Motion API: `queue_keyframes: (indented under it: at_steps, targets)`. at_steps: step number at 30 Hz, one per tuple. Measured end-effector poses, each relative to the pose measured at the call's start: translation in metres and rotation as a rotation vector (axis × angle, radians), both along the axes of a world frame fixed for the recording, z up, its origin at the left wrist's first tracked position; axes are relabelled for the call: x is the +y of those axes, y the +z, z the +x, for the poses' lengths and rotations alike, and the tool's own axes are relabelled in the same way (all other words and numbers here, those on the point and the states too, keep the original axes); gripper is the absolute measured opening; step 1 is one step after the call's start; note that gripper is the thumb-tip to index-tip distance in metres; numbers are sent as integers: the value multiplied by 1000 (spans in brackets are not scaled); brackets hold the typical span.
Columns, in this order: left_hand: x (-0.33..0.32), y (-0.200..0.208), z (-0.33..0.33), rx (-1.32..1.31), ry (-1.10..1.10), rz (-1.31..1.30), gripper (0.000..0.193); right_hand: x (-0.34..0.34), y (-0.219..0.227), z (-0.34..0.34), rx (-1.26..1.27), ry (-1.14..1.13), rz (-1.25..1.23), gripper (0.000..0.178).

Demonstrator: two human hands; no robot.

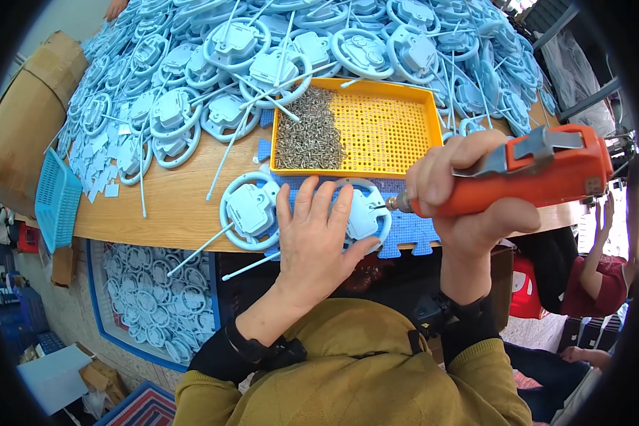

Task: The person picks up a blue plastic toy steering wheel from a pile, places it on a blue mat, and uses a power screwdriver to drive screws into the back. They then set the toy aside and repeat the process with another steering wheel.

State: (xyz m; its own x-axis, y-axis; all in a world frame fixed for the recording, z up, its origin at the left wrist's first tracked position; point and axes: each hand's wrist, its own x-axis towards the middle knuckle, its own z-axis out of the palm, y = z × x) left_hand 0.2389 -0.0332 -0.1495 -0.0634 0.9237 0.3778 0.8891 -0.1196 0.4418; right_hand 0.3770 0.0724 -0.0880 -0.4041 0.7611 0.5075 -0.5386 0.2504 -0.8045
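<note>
My left hand (309,245) lies flat, fingers spread, over a light-blue plastic ring-shaped part (364,215) with a boxy centre. Wrapped round a red power screwdriver (529,177), my right hand (468,192) holds it sideways. The bit points left and its tip meets the right side of that part's centre; a screw there is too small to make out. A similar ring part (252,208) with a thin stick lies just left of my left hand. Both parts rest on or beside a blue foam mat (413,226). Small metal screws (309,135) fill the left side of a yellow perforated tray (355,172).
A big heap of similar light-blue ring parts (170,110) covers the table's far side. Small white cards (99,160) and a turquoise basket (57,195) are at left. Below the table edge stands a blue-rimmed bin (96,298) of parts. Another person (596,277) is at right.
</note>
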Motion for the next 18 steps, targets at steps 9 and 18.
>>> queue_keyframes:
  at_steps: [9,18]
  targets:
    - [4,-2,2,-8,-2,5,64,-7,1,-6,-193,-105,-131,77]
    - [7,0,1,-5,12,1,63,-9,2,-15,-256,-108,-147,73]
